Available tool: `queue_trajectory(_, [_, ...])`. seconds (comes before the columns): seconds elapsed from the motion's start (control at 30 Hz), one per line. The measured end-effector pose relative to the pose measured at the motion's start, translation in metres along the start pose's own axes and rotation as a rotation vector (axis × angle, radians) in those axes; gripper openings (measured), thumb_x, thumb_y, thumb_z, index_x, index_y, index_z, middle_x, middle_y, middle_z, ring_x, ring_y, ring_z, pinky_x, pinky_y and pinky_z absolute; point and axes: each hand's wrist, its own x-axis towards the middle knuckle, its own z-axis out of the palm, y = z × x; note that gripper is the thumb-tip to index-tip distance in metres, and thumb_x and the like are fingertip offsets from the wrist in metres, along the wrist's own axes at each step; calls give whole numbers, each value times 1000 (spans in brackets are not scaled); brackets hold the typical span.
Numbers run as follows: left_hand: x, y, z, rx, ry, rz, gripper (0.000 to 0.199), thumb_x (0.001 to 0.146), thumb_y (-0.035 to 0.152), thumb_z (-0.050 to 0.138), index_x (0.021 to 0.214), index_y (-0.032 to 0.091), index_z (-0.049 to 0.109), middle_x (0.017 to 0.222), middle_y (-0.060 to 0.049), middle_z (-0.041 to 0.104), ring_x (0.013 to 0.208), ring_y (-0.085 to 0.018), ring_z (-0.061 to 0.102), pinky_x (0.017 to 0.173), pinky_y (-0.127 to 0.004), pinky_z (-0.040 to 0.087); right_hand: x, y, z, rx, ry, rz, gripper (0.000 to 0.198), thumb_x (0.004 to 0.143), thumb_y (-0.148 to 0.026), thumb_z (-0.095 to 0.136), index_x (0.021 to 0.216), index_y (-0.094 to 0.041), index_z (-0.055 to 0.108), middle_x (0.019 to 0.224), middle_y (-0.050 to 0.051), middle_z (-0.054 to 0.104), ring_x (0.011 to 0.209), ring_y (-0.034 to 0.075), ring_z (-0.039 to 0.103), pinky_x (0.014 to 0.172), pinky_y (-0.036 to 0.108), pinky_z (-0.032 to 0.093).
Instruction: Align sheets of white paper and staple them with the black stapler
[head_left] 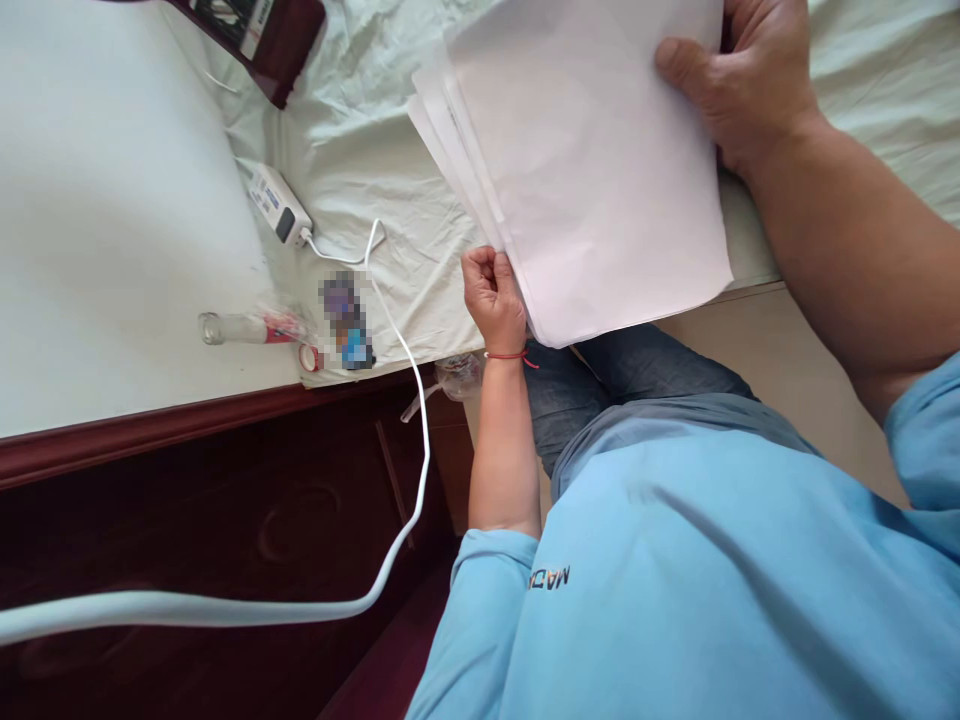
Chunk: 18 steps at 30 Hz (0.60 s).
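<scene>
A stack of white paper sheets [600,170] is held up between my two hands, above the front edge of the cloth-covered surface. Its sheets fan out a little along the left side. My left hand [493,295], with a red string at the wrist, is closed at the lower left edge of the stack. The upper right edge is gripped by my right hand [750,80], its thumb lying on the top sheet and its other fingers hidden behind the paper.
On the pale green cloth [345,130] lie a white power adapter [281,205] with a white cable [416,400] running toward me, a glass bottle [240,328], a red-rimmed cap [309,358] and a blurred item [349,320]. A dark framed object [255,40] stands behind. Clear plastic [457,375] hangs near the edge.
</scene>
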Motion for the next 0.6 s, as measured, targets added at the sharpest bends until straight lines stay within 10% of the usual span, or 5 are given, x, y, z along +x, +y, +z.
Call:
queue_trajectory(0.17, [-1,1,2,2,41,1,55,95,77,69,104,26,52,74,7,40,65,-10,49,72,-25,46,5,6,-3,91,10,-121,65,45,-58,111,76,-20,67,73,-6,62,70,8,46,66,26,37])
queue_trajectory(0.6, [-3,-4,-4,-73,-75,-96,50,98,72,67,101,23,78,97,-4,74,99,-20,70,95,-35,56,-1,6,-6,56,-8,-77,38,57,-59,103,87,-45,84,97,-5,83,89,29,71,88,47,60])
